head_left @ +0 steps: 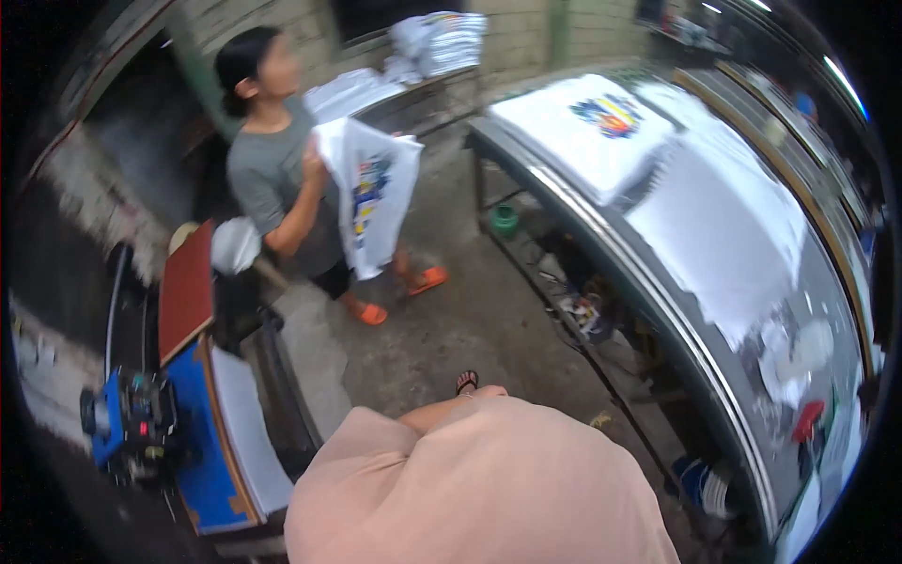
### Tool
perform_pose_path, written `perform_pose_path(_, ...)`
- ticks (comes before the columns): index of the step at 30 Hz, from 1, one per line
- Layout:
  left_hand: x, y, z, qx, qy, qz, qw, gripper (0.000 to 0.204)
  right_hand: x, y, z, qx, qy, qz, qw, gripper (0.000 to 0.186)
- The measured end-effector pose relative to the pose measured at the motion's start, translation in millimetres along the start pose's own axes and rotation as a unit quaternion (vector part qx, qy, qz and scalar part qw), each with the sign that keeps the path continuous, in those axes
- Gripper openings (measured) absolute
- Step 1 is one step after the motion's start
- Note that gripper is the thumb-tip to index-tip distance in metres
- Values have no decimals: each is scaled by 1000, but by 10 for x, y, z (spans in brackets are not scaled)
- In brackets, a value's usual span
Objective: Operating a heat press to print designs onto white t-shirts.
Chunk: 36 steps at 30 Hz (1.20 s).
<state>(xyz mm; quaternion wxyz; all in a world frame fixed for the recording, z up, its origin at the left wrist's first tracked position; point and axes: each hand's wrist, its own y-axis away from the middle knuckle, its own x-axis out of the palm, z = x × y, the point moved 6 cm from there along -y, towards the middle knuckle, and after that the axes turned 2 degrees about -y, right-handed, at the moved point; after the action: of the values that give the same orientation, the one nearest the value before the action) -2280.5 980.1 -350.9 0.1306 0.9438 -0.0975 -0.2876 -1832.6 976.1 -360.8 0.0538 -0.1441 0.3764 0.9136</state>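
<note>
Neither of my hands shows; peach cloth of my clothing (489, 479) fills the lower middle, with a bare leg and a dark sandal (467, 381) beyond it. Ahead to the left, a co-worker in a grey shirt (272, 169) holds up a white cloth piece with a colourful print (381, 193). On the long table to my right lies a stack of white printed cloth (601, 132). White sheets (723, 221) spread over the tabletop nearer me.
The long table's metal edge (648, 273) curves along my right. Under it are a green container (505, 220) and clutter. A blue and black machine (141, 423) stands at left beside a blue board (202, 442). Folded white cloth (440, 44) is piled on the back table.
</note>
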Motion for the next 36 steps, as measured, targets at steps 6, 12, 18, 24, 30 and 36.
perform_pose_path(6, -105, -187, -140, -54, 53, 80, 994, 27, -353, 806, -1055, 89, 69, -111, 987, 27)
perform_pose_path(12, -142, -543, -150, -118, -173, 212, 955, 34, -412, 1537, -1636, 200, 21, -189, 961, 28)
perform_pose_path(18, 243, -1681, -971, -66, -301, 324, 895, 42, -739, 1505, -1351, 257, 14, -255, 932, 30)
perform_pose_path(24, 1350, -2595, -2442, 47, -330, 404, 852, 50, -1596, 1461, -538, 201, 20, -436, 877, 32)
perform_pose_path(30, 2442, -2431, -4137, 28, 37, 592, 805, 39, -2581, 1357, 724, -1, -65, -553, 831, 24)
perform_pose_path(36, 2720, -1775, -5284, 22, 123, 636, 761, 45, -2668, 1002, 1686, -150, -322, -360, 863, 19)
